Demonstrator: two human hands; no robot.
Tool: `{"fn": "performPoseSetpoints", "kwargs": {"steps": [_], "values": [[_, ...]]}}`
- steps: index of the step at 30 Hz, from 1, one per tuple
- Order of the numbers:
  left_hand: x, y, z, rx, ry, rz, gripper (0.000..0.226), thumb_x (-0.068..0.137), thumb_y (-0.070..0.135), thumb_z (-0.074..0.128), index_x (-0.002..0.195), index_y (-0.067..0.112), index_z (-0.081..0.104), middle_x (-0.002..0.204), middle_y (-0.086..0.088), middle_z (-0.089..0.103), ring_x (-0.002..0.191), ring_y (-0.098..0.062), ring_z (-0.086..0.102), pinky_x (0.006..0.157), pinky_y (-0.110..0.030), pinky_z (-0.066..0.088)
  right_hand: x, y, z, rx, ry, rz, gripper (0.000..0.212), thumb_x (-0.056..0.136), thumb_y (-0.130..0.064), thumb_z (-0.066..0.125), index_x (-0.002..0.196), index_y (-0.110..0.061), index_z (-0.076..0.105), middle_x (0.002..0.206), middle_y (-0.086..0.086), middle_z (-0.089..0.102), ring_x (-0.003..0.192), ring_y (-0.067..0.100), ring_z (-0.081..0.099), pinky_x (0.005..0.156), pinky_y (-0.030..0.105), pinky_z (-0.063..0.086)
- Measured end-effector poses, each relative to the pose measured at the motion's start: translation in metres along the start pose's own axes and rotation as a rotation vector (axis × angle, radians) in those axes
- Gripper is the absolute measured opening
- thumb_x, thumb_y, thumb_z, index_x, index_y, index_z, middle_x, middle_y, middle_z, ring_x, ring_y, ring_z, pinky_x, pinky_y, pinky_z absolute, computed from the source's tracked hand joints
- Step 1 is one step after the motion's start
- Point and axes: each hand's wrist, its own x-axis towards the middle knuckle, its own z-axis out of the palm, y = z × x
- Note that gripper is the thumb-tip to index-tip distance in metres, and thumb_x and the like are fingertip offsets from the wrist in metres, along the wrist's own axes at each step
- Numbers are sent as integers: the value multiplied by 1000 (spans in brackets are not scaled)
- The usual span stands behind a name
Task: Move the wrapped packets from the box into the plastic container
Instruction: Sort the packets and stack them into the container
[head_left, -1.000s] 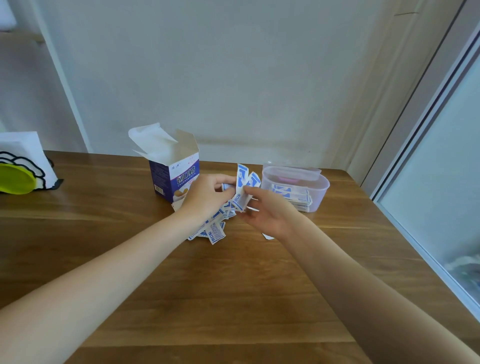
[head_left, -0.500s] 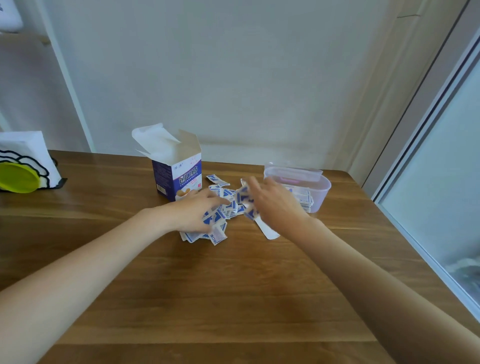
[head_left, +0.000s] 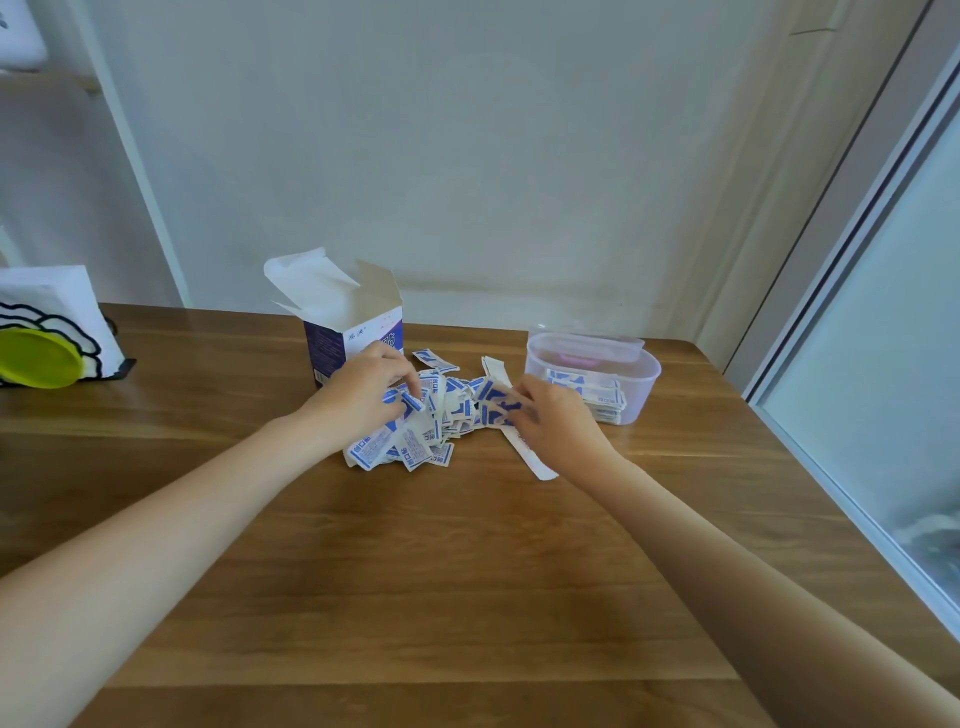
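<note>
I am working over a loose heap of blue-and-white packets (head_left: 415, 431) lying on the table (head_left: 467, 571), between the opened box (head_left: 353, 332) at the back left and the clear plastic container (head_left: 592, 379) at the right, which already has a layer of packets in it. My left hand (head_left: 363, 400) rests on the left side of the heap with its fingers curled down into the packets; whether it actually grips any I cannot tell. My right hand (head_left: 550, 421) is at the right edge of the heap, fingers curled round a few packets and pinching them. A long white paper strip (head_left: 530, 457) lies under that hand, running toward me. To do this step well, I judge I should gather a small neat stack, not a big fistful, since these slippery flat packets will fan out and spill. I would square them with both hands, carry them low over the container's rim, and leave the white strip behind.
</note>
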Motion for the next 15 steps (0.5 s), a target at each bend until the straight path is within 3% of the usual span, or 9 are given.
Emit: {"fn": "performPoseSetpoints", "kwargs": {"steps": [3,5,9,12,15], "values": [[1,0,-4,-47,45,-10,18,83,6,65,80,23,60,114,1,56,105,-17,56,79,-25,39,3,-10,-5,210,-49,86,14,93,-13,51,102,-4,56,96,12,64,75,19,52,52,19,36],[1,5,-9,-108,57,-28,14,83,9,66,80,22,62,101,2,65,92,-21,63,72,-29,45,4,-16,-6,372,-91,143,8,93,-14,52,98,-9,56,97,8,64,78,16,55,54,15,39],[3,20,-16,-288,107,-75,7,82,17,69,83,22,65,89,4,64,87,-16,63,66,-21,45,5,-27,-8,852,-217,229,8,91,-14,58,98,-10,60,103,8,67,90,20,64,81,33,53],[5,33,-13,-376,170,-121,6,82,18,69,84,20,64,80,10,59,79,-6,55,62,-15,41,5,-29,-10,975,-271,206,22,90,-12,58,109,-1,60,99,9,67,87,19,64,80,30,52],[4,46,-5,-523,172,-176,5,87,17,64,91,16,61,83,3,64,68,-4,57,59,-22,48,5,-28,-9,970,-223,261,7,89,-13,60,94,-8,60,94,8,68,81,20,65,76,33,54]]}}
